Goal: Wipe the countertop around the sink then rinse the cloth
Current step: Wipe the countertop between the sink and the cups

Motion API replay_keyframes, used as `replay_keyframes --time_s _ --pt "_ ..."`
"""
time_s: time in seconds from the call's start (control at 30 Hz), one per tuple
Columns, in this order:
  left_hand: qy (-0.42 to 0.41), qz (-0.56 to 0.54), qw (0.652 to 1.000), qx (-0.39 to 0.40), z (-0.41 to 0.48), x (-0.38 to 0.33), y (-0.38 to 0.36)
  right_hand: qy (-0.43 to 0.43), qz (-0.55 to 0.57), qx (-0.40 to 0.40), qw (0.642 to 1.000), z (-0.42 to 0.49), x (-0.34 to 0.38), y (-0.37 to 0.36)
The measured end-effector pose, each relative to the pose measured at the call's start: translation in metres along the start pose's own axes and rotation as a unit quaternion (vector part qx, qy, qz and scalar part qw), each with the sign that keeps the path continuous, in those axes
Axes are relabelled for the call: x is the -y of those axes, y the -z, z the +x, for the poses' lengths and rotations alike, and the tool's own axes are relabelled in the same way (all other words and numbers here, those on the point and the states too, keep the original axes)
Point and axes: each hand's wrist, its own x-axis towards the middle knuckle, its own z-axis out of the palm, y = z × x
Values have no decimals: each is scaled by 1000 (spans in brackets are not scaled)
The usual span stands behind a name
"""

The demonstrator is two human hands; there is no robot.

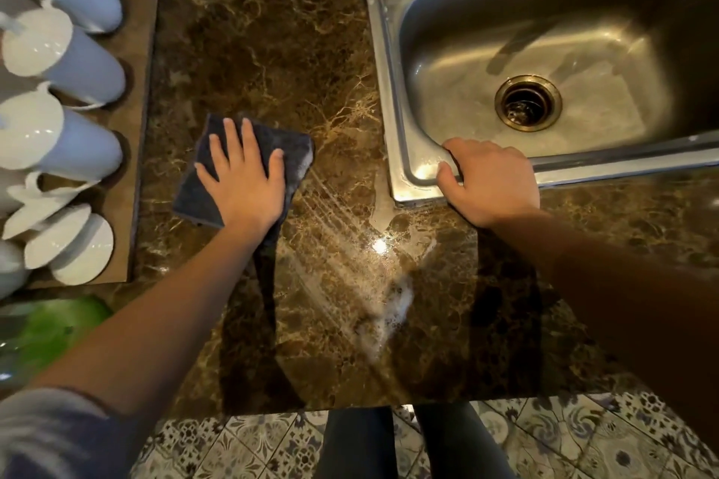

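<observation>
Two hands in play. Step one of two is judged in hand: wiping, going by the soapy streaks on the tabletop [272, 51]. Rinse not yet started.

- Dark cloth [268, 134] lies flat on the tabletop, left of the sink [393, 89], and is pinned under the left hand [241, 183]. Fingers are spread wide and straight, pressed down, nothing pinched.
- Right hand [490, 183] is braced on the sink's near-left corner, with fingers curled over the rim toward the basin.
- Suds streaks [350, 245] and a foam patch [397, 303] are seen between the cloth and the front edge, near the sink corner. That zone is judged uncleared.
- The strip behind the sink and its right side cannot be assessed.
- White mugs [62, 152] on a board [136, 89] stand close to the left of the cloth.

Next move calls for a flat-pressure pass rightward over the streaks and foam up to the sink rim. The mugs are to be avoided on any leftward stroke. No tap is in view, so water for the rinse has to be located first.
</observation>
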Motion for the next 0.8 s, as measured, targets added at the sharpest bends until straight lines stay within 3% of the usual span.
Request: replay_keyframes --time_s 0.5,0.8 --pt "-91 6 995 39 -237 -40 -21 -5 16 6 1000 -6 5 8" --pt "57 -20 998 21 -207 -34 -22 7 -11 -6 1000 -3 2 7"
